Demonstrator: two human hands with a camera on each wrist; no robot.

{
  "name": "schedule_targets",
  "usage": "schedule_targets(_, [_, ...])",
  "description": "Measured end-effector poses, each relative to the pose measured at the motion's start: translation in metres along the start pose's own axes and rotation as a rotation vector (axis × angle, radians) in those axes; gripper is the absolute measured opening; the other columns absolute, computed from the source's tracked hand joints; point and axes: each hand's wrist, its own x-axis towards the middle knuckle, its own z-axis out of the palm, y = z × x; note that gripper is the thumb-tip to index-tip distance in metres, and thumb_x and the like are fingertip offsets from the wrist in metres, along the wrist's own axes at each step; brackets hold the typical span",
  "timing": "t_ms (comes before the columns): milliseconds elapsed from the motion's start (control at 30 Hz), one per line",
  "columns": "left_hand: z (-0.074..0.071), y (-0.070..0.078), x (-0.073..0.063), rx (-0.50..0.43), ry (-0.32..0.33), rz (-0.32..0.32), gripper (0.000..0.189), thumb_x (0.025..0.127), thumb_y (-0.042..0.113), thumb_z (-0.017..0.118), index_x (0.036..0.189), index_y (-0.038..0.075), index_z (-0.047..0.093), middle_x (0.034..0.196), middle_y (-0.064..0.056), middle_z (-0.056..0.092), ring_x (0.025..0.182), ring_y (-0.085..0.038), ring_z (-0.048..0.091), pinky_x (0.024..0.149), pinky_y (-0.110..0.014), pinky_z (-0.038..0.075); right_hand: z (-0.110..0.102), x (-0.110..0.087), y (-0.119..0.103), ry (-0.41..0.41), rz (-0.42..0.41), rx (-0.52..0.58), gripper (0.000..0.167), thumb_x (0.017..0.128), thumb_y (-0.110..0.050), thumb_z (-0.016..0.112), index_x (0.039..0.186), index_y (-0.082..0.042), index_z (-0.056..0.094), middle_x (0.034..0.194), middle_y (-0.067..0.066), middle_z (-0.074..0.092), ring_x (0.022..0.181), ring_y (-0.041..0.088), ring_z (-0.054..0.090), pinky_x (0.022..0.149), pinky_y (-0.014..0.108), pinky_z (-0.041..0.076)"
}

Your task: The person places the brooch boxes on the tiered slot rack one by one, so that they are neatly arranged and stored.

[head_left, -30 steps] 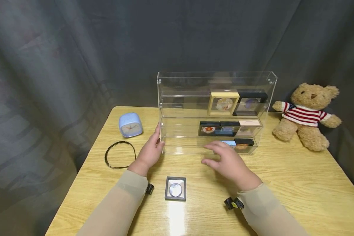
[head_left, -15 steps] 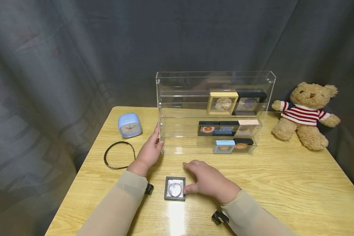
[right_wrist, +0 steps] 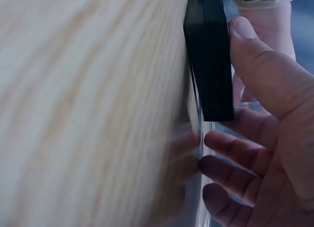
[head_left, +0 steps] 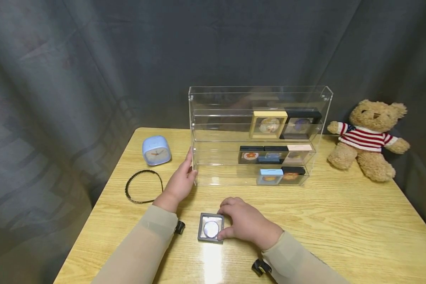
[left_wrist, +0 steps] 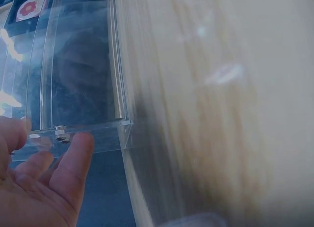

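A small black square display frame (head_left: 211, 227) with a round silvery disc behind its clear window lies on the table near the front. Its right side is between the thumb and fingers of my right hand (head_left: 246, 223). In the right wrist view, the thumb (right_wrist: 245, 30) is at the dark frame edge (right_wrist: 208, 55), with the other fingers below. My left hand (head_left: 179, 183) holds the left end of a clear acrylic display shelf (head_left: 216, 136). In the left wrist view, its fingertips (left_wrist: 81, 143) meet the side panel (left_wrist: 105, 138).
Several small frames stand on the shelf's right half, among them a yellow one (head_left: 268, 125) and a light-blue one (head_left: 269, 176). A blue alarm clock (head_left: 156, 150) and a black headband (head_left: 127, 189) lie left. A teddy bear (head_left: 370, 138) sits right, before a dark curtain (head_left: 213, 43).
My right hand has come from the lower shelf down to the black display frame, its fingers closing on the frame's right side. The left hand stays at the shelf's left end.
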Motion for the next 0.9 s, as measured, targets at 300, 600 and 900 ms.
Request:
schedule_targets(300, [0.0, -0.001, 0.0, -0.002, -0.012, -0.007, 0.079, 0.104, 0.02, 0.05, 0.152, 0.055, -0.003, 0.16, -0.011, 0.025, 0.134, -0.037, 0.043, 0.108, -0.055, 0.036, -0.002, 0.001, 0.001, 0.0, -0.011, 0.032, 0.061, 0.063, -0.056, 0.085, 0.109, -0.019, 0.07, 0.1, -0.013, 0.064, 0.091, 0.007, 0.057, 0.085, 0.033, 0.052])
schedule_targets(600, [-0.001, -0.001, 0.0, -0.008, -0.011, 0.004, 0.08, 0.104, 0.019, 0.05, 0.153, 0.054, -0.003, 0.161, -0.01, 0.024, 0.134, -0.036, 0.042, 0.108, -0.055, 0.036, -0.009, 0.0, 0.002, 0.078, -0.042, 0.164, 0.043, 0.071, -0.034, 0.088, 0.106, -0.019, 0.068, 0.081, -0.011, 0.056, 0.07, 0.004, 0.051, 0.063, 0.024, 0.048])
schedule_targets(900, [0.0, -0.002, 0.0, -0.003, -0.013, 0.001, 0.081, 0.104, 0.019, 0.05, 0.152, 0.055, -0.005, 0.161, -0.008, 0.022, 0.135, -0.037, 0.041, 0.108, -0.057, 0.034, -0.031, -0.002, 0.007, 0.211, 0.011, 0.194, 0.038, 0.077, -0.023, 0.085, 0.112, -0.021, 0.069, 0.096, -0.016, 0.06, 0.079, 0.003, 0.056, 0.069, 0.025, 0.052])
